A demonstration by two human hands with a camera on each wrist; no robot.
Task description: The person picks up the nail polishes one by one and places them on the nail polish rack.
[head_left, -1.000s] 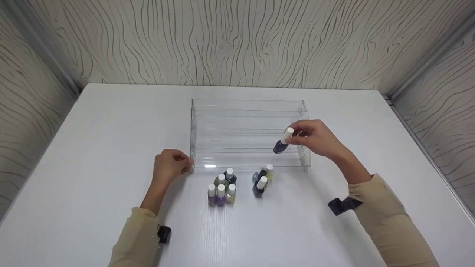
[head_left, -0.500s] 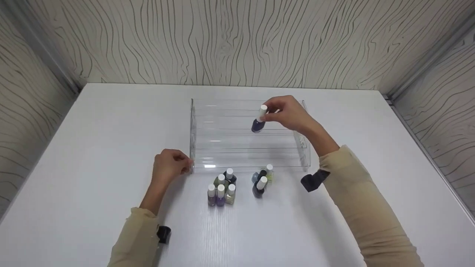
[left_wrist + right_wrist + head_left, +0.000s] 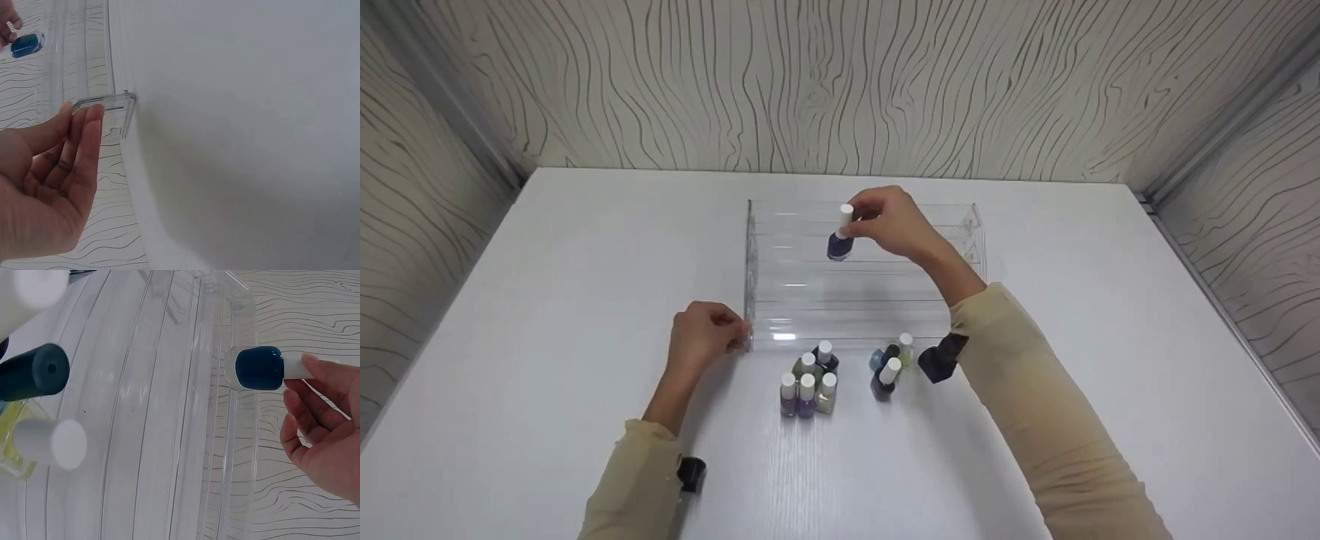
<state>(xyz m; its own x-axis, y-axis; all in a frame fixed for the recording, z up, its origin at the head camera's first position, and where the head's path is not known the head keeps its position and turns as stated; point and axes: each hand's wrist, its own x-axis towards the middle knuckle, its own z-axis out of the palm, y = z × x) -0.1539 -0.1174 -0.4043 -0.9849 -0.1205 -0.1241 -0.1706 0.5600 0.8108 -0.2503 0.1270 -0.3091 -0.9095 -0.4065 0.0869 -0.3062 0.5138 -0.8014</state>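
Note:
A dark blue nail polish bottle (image 3: 840, 246) with a white cap hangs over the upper tiers of a clear acrylic rack (image 3: 862, 289). My right hand (image 3: 894, 223) pinches it by the cap; in the right wrist view the blue bottle (image 3: 259, 368) is seen side-on, its base toward the rack. At the rack's front left corner, my left hand (image 3: 706, 331) pinches the edge of the clear side panel, and the left wrist view shows thumb and fingertips on that panel (image 3: 107, 101).
In front of the rack stands a left cluster of several nail polish bottles (image 3: 808, 397). To its right is a smaller group with a dark white-capped bottle (image 3: 883, 384), a black cap and a yellowish bottle (image 3: 906, 351). A wood-patterned wall (image 3: 810, 90) rises behind the white table (image 3: 585, 262).
My right hand has carried the dark blue bottle leftward and toward the back, from the rack's right side to above its upper tiers. The left hand has stayed at the corner.

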